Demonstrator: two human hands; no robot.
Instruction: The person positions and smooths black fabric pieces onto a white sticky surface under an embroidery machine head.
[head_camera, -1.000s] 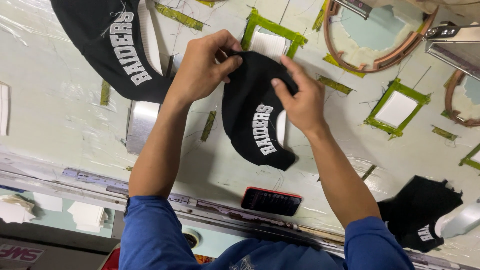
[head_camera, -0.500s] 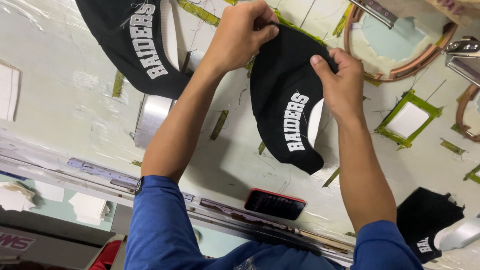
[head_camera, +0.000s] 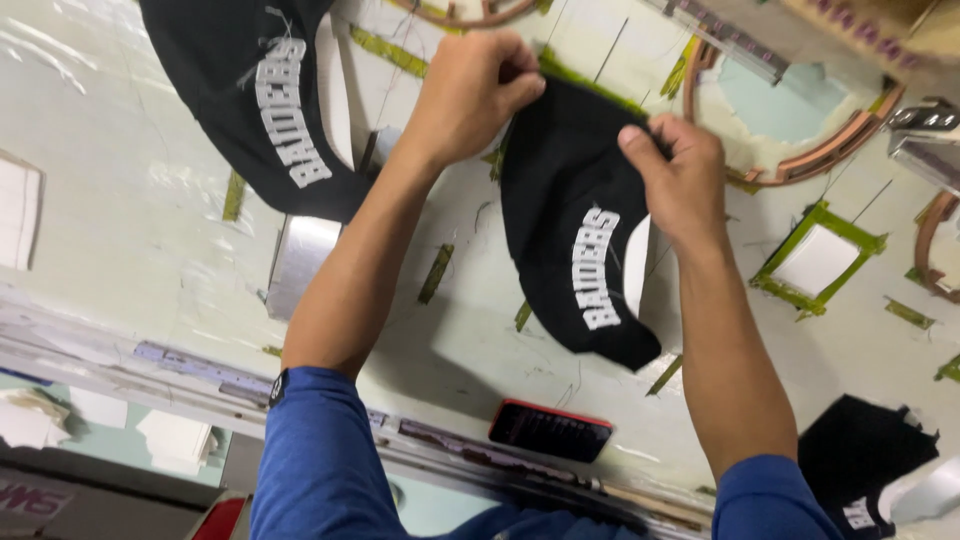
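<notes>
As the head camera looked down on the pale table (head_camera: 120, 200), both hands worked at one black cap (head_camera: 570, 230) lying near the upper centre of the frame. The left hand (head_camera: 470, 85) was closed, its fingers (head_camera: 515, 90) pinching the cap's upper edge. The right hand (head_camera: 680, 185), just to the right, gripped the cap's right-hand edge with curled fingers and the thumb (head_camera: 640, 145) pressed onto the black fabric. White embroidered lettering ran lengthwise down the cap, and a pale lining showed at its right side. Both forearms were bare, with blue sleeves (head_camera: 320, 460) pushed up at the bottom of the frame.

A second black cap (head_camera: 250, 90) with similar white lettering lay at the upper left, well apart from the hands, partly over a curved metal plate (head_camera: 300, 265). A dark phone with a red rim (head_camera: 550, 430) rested on the table's near edge, lower centre. A third black cap (head_camera: 860, 460) sat at the lower right. Green-taped square frames (head_camera: 815, 260) and a brown hoop (head_camera: 800, 150) occupied the right and upper right of the frame. Strips of green tape (head_camera: 435, 272) were scattered on the table.
</notes>
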